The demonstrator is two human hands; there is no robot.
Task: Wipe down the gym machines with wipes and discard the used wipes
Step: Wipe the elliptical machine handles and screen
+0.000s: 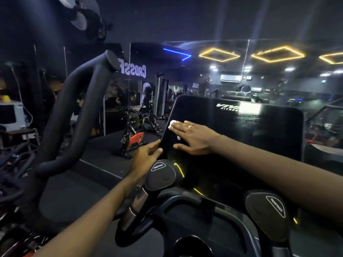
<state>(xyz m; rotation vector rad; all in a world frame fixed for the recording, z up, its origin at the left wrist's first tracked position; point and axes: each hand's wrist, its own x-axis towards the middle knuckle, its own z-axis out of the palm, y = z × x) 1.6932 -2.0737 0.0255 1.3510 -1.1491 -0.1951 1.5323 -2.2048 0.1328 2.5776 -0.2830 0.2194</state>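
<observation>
— On the left part of the console screen (232,130) ahead of you, your right hand (193,138) lies flat, palm down. Its fingers are straight and close together, pointing left toward the screen's edge.

— Under those fingers is the wipe (172,124), a small white wad pressed against the dark glass. You can see it only past your fingertips and a little below them, just beside the screen's left edge.

— That hand grips nothing; it only presses. Your thumb is spread away from the fingers and rests lower on the glass. A ring (189,126) shows on one finger. Your right forearm reaches in from the lower right, across the front of the screen.

— Your left hand (148,156) is lower, at the screen's bottom left corner. It pinches the edge, thumb on the front and fingers going behind, so it is clamped on the screen.

— Your left forearm comes up from the bottom of the view, passing just left of a rounded black knob (160,176) labelled "resistance". A second knob (267,214) sits below your right forearm.

— White lettering at the top of the screen is partly lost in bright glare.

— To your left rises a thick, curved black handlebar (74,112). Beyond it, a red and black spin bike (133,138) stands on the dark floor, well apart from both hands.
</observation>
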